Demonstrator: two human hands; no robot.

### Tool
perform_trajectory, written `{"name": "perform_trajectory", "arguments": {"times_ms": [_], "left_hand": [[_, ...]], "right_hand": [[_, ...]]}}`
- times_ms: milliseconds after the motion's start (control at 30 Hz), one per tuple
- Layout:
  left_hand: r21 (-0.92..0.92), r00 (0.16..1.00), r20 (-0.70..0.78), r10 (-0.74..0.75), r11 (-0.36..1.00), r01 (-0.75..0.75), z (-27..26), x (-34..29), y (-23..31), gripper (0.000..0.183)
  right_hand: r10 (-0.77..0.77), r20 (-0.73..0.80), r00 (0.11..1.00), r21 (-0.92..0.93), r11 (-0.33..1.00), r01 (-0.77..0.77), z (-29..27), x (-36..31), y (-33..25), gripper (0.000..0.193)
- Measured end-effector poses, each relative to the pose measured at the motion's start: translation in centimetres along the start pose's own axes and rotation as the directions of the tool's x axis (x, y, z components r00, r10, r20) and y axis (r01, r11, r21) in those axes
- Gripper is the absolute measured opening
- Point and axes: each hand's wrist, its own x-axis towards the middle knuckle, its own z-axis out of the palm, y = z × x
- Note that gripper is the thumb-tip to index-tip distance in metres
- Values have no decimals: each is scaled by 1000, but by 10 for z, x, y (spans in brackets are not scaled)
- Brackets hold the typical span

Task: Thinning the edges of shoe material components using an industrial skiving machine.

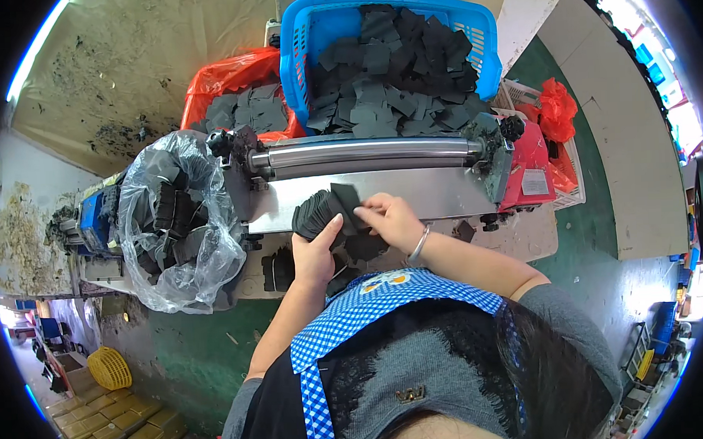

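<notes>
My left hand is closed round a fanned stack of thin black pieces, thumb on the near side. At the stack's right side my right hand pinches a black piece between thumb and fingertips; its lower part overlaps the stack. Both hands are in front of a bare metal plate belonging to a machine with shiny steel rollers. Below the hands, more black pieces lie on the bench, with a bundle of them left of my left wrist.
Behind the rollers stands a blue plastic basket heaped with black pieces. A red bag of similar pieces sits beside it. To the left is a clear plastic bag holding tied black bundles. The machine's red side housing bounds the right.
</notes>
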Motion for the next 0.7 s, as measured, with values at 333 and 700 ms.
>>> {"name": "perform_trajectory", "arguments": {"times_ms": [333, 700], "left_hand": [[24, 984, -142, 105, 994, -103, 2, -2, -5, 23], [-32, 996, -83, -36, 999, 33, 0, 0, 1, 29]], "right_hand": [[257, 56, 965, 279, 924, -263, -15, 14, -17, 23], [345, 326, 880, 501, 727, -471, -13, -3, -19, 19]]}}
